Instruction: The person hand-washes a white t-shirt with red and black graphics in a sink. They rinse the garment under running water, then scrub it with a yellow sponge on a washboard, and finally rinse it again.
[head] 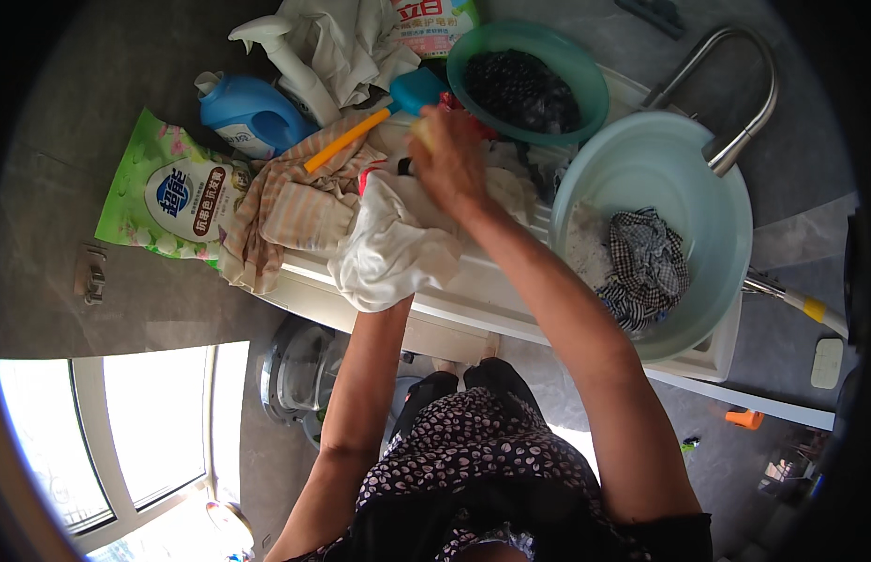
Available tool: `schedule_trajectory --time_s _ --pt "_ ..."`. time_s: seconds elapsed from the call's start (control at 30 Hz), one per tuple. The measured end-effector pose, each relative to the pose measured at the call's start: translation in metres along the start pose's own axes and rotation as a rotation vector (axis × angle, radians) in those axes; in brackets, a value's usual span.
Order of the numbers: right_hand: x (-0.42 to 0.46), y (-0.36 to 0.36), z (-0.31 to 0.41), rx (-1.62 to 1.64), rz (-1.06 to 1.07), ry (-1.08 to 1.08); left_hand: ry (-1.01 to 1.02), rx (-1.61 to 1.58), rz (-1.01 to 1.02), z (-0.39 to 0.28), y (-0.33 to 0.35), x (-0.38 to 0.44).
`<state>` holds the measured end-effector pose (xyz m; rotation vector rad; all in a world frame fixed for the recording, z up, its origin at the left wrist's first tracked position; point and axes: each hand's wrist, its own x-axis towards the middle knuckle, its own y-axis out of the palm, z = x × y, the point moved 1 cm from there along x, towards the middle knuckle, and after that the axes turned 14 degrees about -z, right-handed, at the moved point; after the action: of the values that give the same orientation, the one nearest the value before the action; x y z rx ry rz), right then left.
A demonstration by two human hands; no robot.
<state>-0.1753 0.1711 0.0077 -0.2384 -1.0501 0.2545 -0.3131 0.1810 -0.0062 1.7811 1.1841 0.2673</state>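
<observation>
My right hand (449,161) is closed around a pale yellow block (422,135), apparently a bar of soap, above the white sink counter. A wet white cloth (393,246) with a red edge drapes over my left hand, hiding its fingers; only the left forearm (382,351) shows below it. Left of the cloth lies a striped peach and cream garment (305,214). A blue brush or scoop with an orange handle (347,140) rests across the garment's far end. Red material (477,126) shows just behind my right hand.
A green basin (597,105) holds dark dotted fabric. The pale blue basin (716,281) with checked cloth and suds sits right, under a curved faucet (765,91). Detergent bag (136,190), blue jug (249,112) and white spray bottle (302,77) stand left. A front-loading washer (302,365) is below.
</observation>
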Motion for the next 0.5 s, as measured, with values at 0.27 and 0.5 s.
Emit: schedule_trajectory --time_s 0.27,0.5 --pt "-0.034 -0.033 0.070 0.236 0.267 0.382 -0.085 -0.106 0.295 -0.005 -0.033 0.036" --pt "-0.030 -0.026 0.046 0.220 0.283 -0.001 0.133 0.310 0.134 0.012 -0.019 0.021"
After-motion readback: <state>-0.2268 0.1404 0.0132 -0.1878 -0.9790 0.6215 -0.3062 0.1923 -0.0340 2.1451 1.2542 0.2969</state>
